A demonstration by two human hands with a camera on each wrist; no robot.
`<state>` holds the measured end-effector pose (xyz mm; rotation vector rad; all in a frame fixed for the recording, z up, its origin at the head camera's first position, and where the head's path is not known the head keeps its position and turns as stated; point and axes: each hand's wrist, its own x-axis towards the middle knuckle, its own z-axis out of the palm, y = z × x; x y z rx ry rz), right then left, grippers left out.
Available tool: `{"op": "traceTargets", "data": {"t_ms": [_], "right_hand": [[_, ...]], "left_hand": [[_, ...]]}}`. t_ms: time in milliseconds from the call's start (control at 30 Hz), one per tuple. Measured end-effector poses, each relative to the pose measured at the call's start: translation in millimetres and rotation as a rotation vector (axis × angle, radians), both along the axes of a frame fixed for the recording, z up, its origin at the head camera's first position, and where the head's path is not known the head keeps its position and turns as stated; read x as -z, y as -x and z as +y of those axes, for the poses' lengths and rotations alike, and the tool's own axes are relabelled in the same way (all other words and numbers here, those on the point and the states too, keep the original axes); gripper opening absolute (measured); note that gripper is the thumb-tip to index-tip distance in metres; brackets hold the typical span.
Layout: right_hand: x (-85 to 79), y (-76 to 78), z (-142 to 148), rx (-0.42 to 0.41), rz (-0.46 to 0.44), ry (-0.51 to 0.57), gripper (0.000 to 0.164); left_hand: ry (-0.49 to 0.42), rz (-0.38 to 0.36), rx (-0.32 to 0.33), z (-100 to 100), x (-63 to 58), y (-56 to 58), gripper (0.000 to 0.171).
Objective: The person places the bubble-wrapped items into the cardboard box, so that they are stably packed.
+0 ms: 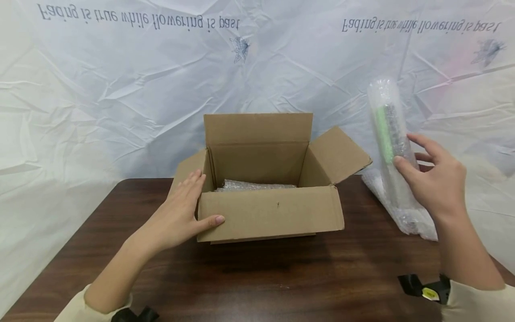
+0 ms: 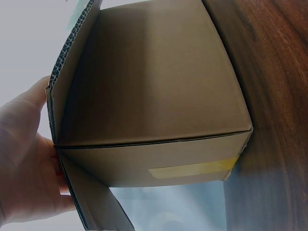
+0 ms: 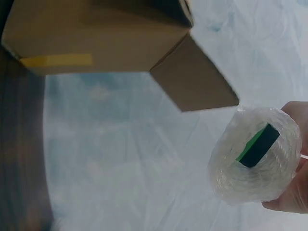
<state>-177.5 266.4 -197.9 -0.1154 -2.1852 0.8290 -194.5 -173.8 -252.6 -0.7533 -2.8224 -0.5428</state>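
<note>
An open cardboard box [image 1: 270, 212] stands on the table, its flaps spread outward. My left hand [image 1: 179, 214] rests on the box's left side, fingers straight along the left flap and thumb against the front flap; the left wrist view shows this hand [image 2: 29, 159] at the flap edges. Up on the right, my right hand [image 1: 436, 174] grips a bubble-wrapped roll [image 1: 388, 129] between thumb and fingers. Something green and dark shows through the wrap. From the right wrist view, the roll's end [image 3: 255, 154] reveals a dark, green-sided block inside. Bubble wrap [image 1: 253, 185] lies in the box.
Behind and below the held roll, another piece of bubble wrap [image 1: 414, 221] lies at the table's right edge. The dark wooden table [image 1: 257, 281] extends in front of the box. A creased white sheet [image 1: 161, 89] hangs behind the table.
</note>
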Motion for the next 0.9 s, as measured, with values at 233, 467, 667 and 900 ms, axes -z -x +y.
{"op": "traceTargets", "data": {"t_ms": [233, 467, 667, 900], "right_hand": [[-7.6, -3.9, -24.4, -0.108, 0.319, -0.153, 0.047], [-13.2, 0.2, -49.2, -0.247, 0.452, -0.323, 0.043], [-16.0, 5.3, -77.7, -0.367, 0.509, -0.383, 0.041], [-13.1, 13.8, -107.5, -0.503, 0.564, -0.486, 0.045]], "left_hand": [[-0.007, -0.005, 0.0, -0.3, 0.2, -0.1, 0.108], [-0.008, -0.002, 0.003, -0.4, 0.3, -0.1, 0.108], [-0.012, -0.007, 0.001, -0.6, 1.1, 0.1, 0.108], [-0.008, -0.009, -0.001, -0.9, 2.0, 0.6, 0.108]]}}
